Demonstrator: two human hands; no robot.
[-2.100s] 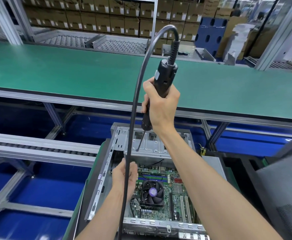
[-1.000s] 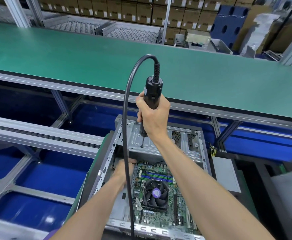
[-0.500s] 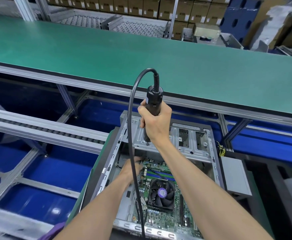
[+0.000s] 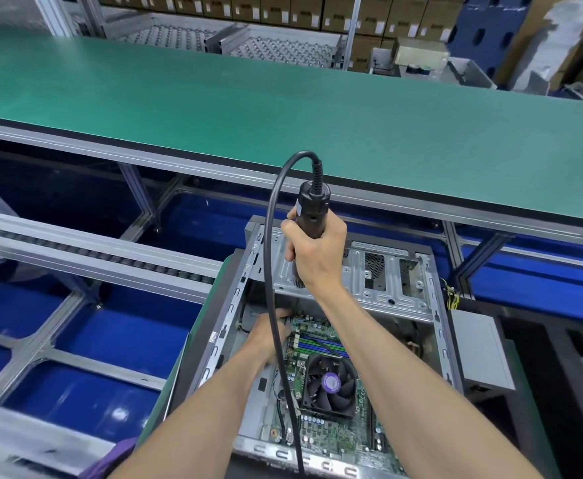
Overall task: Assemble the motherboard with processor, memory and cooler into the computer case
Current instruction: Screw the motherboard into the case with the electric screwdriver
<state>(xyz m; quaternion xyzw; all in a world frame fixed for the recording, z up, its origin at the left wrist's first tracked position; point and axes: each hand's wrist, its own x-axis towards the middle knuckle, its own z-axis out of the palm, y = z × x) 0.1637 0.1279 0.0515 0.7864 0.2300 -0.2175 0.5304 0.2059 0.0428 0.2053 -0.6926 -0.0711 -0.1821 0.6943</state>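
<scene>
An open grey computer case (image 4: 437, 305) lies on its side below me. Inside it sits the green motherboard (image 4: 321, 433) with a black cooler fan (image 4: 331, 383) and blue and green memory slots (image 4: 321, 344). My right hand (image 4: 314, 254) is shut on a black electric screwdriver (image 4: 311, 205), held upright over the case's drive bracket (image 4: 383, 274); its tip is hidden behind my hand. My left hand (image 4: 269, 331) reaches into the case at the motherboard's far left corner, its fingers mostly hidden.
The screwdriver's black cable (image 4: 273, 271) loops up and hangs down across the case. A long green conveyor belt (image 4: 283, 105) runs beyond the case. A roller rail (image 4: 93, 254) lies to the left above blue floor. A grey box (image 4: 480, 354) sits right of the case.
My right hand has lowered the screwdriver toward the case. My left hand has slid from beside the cooler to the motherboard's far left corner. The camera has tilted down and moved closer.
</scene>
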